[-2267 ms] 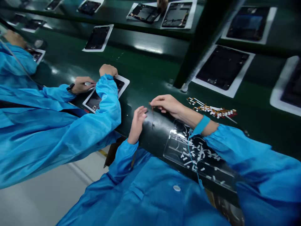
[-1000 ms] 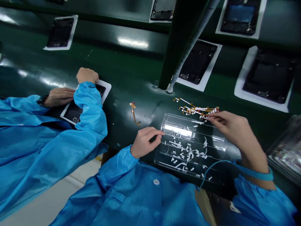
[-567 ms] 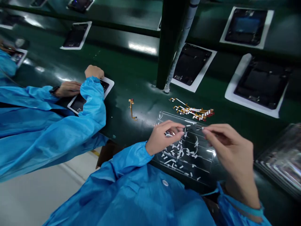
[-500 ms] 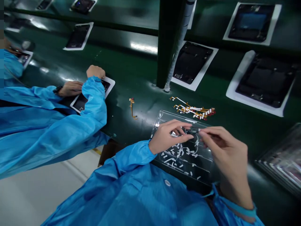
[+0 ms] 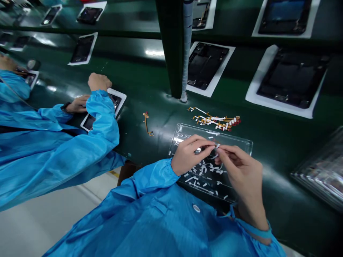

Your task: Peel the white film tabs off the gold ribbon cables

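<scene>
The counter (image 5: 134, 82) is a glossy dark green, and so is the post (image 5: 167, 46); the tube (image 5: 186, 50) beside it is wrapped in grey. The tray (image 5: 241, 144) is clear, strewn with white slips (image 5: 203, 171), and the strip (image 5: 217, 145) is white too. The cables (image 5: 214, 121) are orange with white and red ends. The sleeve (image 5: 150, 178) is bright blue. The devices (image 5: 205, 64) are black on white sheets (image 5: 220, 71).

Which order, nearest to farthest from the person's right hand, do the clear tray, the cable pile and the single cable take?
1. clear tray, under the right hand pinching a small white strip.
2. cable pile, behind the tray.
3. single cable, far left.
</scene>
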Motion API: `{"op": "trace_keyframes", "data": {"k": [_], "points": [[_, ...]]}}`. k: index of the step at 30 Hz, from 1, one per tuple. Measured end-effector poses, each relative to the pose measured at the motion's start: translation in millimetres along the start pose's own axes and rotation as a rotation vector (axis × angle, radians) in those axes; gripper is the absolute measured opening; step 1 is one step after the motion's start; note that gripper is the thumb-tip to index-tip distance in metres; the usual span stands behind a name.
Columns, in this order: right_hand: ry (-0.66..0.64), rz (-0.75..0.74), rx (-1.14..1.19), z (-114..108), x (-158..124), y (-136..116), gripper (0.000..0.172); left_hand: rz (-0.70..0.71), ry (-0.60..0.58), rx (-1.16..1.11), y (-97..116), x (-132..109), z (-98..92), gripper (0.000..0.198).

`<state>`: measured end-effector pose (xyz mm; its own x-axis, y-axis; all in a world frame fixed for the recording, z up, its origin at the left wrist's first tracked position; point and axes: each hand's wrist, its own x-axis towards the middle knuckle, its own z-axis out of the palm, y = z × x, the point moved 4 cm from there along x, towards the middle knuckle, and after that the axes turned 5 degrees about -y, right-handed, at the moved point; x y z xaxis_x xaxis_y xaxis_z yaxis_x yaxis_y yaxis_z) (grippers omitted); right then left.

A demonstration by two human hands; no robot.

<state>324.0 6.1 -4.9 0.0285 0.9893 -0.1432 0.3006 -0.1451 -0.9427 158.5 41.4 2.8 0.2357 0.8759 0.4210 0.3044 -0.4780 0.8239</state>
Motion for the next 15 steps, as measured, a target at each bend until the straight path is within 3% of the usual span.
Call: {"op": "trace_keyframes", "data": {"k": [5,15], "points": [[-0.039,-0.02,-0.035,6.4,3.0,-3.1,0.02,-0.074,-0.006,0.024,-6.8,1.1,-3.2,0.009],[-0.074,0.025,-0.077,11.0,4.1,-1.6,0.022,-0.041,-0.118,0.105,-16.0,-1.4,-10.5,0.01]]}}
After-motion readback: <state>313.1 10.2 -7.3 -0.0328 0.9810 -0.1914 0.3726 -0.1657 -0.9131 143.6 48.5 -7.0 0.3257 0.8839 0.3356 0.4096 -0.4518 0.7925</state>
